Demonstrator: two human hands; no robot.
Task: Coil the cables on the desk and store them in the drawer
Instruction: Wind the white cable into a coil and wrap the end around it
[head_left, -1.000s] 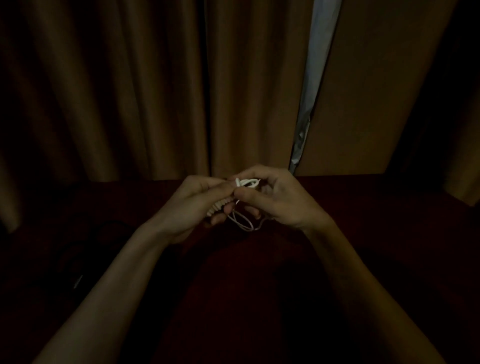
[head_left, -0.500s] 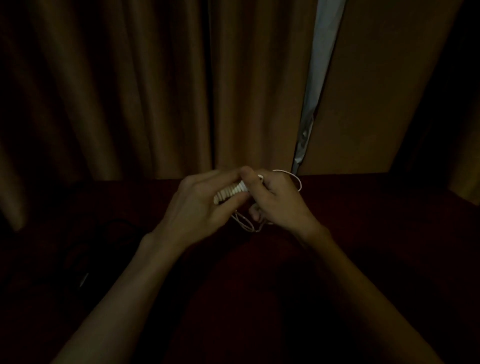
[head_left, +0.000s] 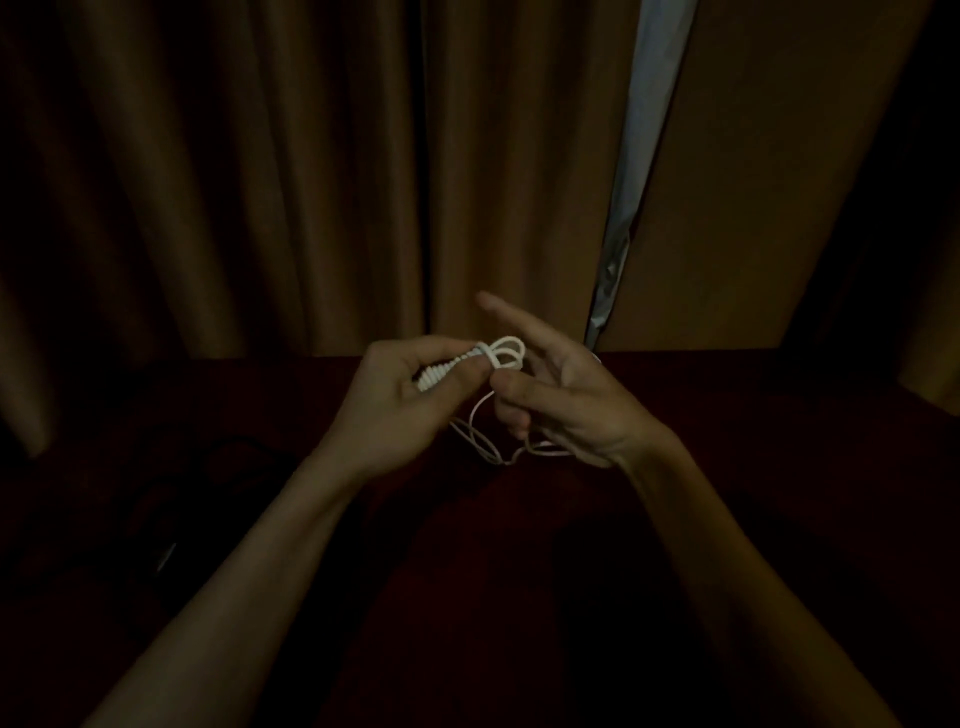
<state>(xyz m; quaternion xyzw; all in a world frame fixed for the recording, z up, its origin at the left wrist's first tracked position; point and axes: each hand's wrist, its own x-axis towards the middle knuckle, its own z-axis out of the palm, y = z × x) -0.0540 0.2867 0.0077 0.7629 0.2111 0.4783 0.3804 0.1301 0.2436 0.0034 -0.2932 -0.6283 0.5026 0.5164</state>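
A thin white cable (head_left: 441, 370) is wound into a tight bundle, and my left hand (head_left: 400, 400) pinches that bundle between thumb and fingers above the dark red desk (head_left: 519, 571). Small loops stick out at the bundle's right end, and loose strands hang below toward the desk. My right hand (head_left: 561, 400) sits just right of the bundle with its forefinger stretched up and out. Its lower fingers curl around the loose strand of the same cable. No drawer shows in this dim view.
Brown curtains (head_left: 260, 182) hang right behind the desk, with a pale gap (head_left: 631, 182) between them. A dark cable or object (head_left: 208, 478) lies on the desk at the left, barely visible in the gloom.
My right hand has opened its forefinger upward and drawn slightly right, pulling out small loops at the bundle's end. My left hand keeps its pinch on the wound bundle.
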